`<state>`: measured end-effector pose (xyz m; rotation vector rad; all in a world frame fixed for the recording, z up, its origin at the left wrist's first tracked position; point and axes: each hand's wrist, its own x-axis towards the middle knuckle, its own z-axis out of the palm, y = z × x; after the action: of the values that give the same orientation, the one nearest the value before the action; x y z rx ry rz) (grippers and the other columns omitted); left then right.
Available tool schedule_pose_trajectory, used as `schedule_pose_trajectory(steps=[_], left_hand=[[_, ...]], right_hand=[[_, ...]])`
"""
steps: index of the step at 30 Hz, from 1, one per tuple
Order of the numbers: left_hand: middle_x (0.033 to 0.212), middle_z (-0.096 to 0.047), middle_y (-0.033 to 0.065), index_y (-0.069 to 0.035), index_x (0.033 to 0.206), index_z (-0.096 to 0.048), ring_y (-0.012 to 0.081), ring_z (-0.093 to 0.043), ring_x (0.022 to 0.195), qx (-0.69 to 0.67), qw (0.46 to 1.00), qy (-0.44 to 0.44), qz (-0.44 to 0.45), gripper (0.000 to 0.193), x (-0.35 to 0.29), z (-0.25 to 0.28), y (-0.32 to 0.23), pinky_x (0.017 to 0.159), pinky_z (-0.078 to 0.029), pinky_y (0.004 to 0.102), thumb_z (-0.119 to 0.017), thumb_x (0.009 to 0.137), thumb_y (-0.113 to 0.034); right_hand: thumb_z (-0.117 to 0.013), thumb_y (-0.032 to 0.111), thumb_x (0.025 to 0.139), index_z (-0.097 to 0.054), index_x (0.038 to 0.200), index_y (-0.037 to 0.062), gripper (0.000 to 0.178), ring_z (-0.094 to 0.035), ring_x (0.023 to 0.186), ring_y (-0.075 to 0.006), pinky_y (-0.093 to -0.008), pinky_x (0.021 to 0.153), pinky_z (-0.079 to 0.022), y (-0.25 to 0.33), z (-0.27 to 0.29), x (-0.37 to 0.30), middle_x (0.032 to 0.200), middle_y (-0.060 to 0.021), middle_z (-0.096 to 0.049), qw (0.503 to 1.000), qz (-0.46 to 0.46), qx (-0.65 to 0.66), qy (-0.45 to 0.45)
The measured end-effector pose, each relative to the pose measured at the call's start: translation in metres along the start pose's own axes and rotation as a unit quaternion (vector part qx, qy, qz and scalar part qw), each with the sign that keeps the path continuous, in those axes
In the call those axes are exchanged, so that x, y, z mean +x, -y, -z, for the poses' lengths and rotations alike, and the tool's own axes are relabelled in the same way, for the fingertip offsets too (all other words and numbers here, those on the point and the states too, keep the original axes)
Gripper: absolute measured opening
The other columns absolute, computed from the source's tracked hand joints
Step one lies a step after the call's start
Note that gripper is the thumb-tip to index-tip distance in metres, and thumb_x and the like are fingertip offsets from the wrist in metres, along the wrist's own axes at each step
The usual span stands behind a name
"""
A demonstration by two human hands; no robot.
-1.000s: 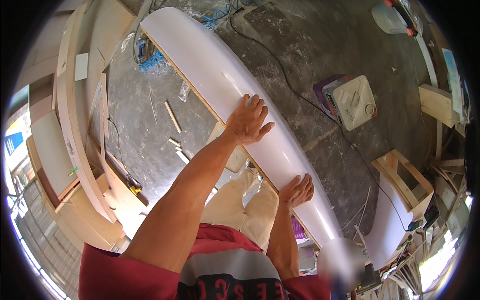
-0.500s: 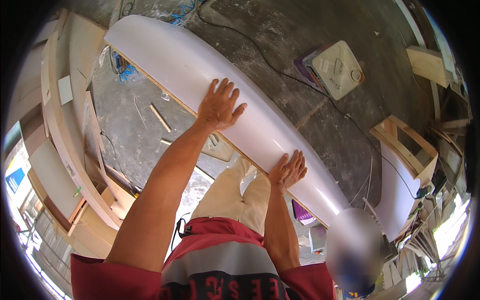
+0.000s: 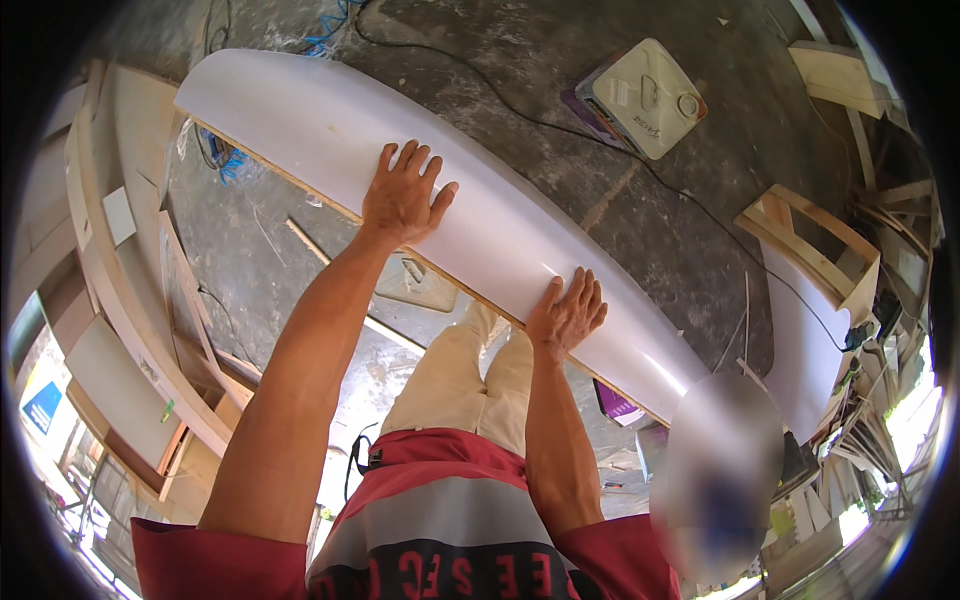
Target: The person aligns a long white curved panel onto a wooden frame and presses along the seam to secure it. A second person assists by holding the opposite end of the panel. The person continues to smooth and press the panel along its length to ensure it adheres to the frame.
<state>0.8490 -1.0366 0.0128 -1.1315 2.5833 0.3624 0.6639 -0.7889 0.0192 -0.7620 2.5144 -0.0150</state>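
Observation:
A long, glossy white curved panel [image 3: 480, 215] runs slantwise in front of me, from far left to near right. Its near edge shows a thin brown strip. My left hand [image 3: 405, 198] lies flat on the panel's upper face, fingers spread and pointing away from me. Farther right, my right hand [image 3: 565, 315] rests on the same surface, with its fingers stretched out and the thumb apart. Neither hand grasps anything. Whatever supports the panel from below is hidden.
A squarish container [image 3: 650, 97] stands on the concrete floor beyond the panel, near a dark cable [image 3: 520, 113]. At right are a wooden frame [image 3: 810, 235] and another white curved piece [image 3: 805, 345]. Wooden boards [image 3: 120, 300] stand at left. Another person [image 3: 718, 480], blurred, is at lower right.
The view has shifted and turned slightly, so panel, hands and floor objects sit differently in the picture. Both hands stay flat on the panel.

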Motion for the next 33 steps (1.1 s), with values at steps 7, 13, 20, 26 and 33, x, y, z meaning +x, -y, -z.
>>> schedule_pose_trajectory(steps=[7,13,20,26,33], left_hand=[[0.138,-0.059,0.0154,-0.003,0.130,-0.064,0.0306,-0.047,0.139,-0.001,1.000,-0.022,-0.005,0.047,0.000,0.000,-0.002,0.121,-0.028,0.0508,-0.053,0.105,-0.041],[0.139,-0.059,0.0144,-0.002,0.131,-0.064,0.0291,-0.047,0.140,0.008,0.999,-0.035,-0.012,0.047,0.001,-0.006,0.001,0.120,-0.028,0.0503,-0.053,0.105,-0.040],[0.138,-0.060,0.0145,-0.002,0.131,-0.065,0.0288,-0.048,0.139,-0.011,0.999,-0.028,-0.017,0.049,0.002,0.001,0.000,0.120,-0.028,0.0514,-0.051,0.106,-0.042],[0.135,-0.062,0.0149,-0.002,0.127,-0.066,0.0317,-0.054,0.131,-0.010,0.996,-0.072,-0.045,0.038,0.003,-0.006,0.008,0.116,-0.034,0.0491,-0.058,0.104,-0.032],[0.133,-0.063,0.0152,-0.002,0.126,-0.066,0.0319,-0.054,0.129,-0.010,0.994,-0.082,-0.065,0.040,0.004,-0.010,0.017,0.114,-0.036,0.0472,-0.054,0.106,-0.034]], right_hand=[[-0.043,0.045,0.105,-0.051,0.150,0.0015,0.063,-0.034,0.153,-0.0348,-0.0544,0.129,-0.012,0.002,0.004,0.001,0.159,-0.0169,-0.047,1.000,-0.008,0.000,0.002],[-0.041,0.045,0.105,-0.051,0.150,0.0020,0.063,-0.034,0.152,-0.0347,-0.0551,0.129,-0.011,0.000,0.000,0.000,0.159,-0.0176,-0.047,1.000,-0.005,-0.012,-0.007],[-0.040,0.045,0.105,-0.049,0.152,0.0014,0.064,-0.033,0.153,-0.0335,-0.0554,0.129,-0.010,0.001,0.001,0.000,0.159,-0.0164,-0.047,1.000,-0.008,0.004,-0.002],[-0.041,0.046,0.104,-0.050,0.151,0.0020,0.065,-0.031,0.154,-0.0323,-0.0544,0.130,-0.009,0.001,-0.001,0.001,0.160,-0.0159,-0.046,1.000,-0.009,0.005,-0.008],[-0.043,0.044,0.103,-0.049,0.150,-0.0022,0.066,-0.031,0.153,-0.0366,-0.0565,0.129,-0.009,0.005,0.010,-0.002,0.160,-0.0197,-0.044,0.998,-0.010,0.062,-0.015]])
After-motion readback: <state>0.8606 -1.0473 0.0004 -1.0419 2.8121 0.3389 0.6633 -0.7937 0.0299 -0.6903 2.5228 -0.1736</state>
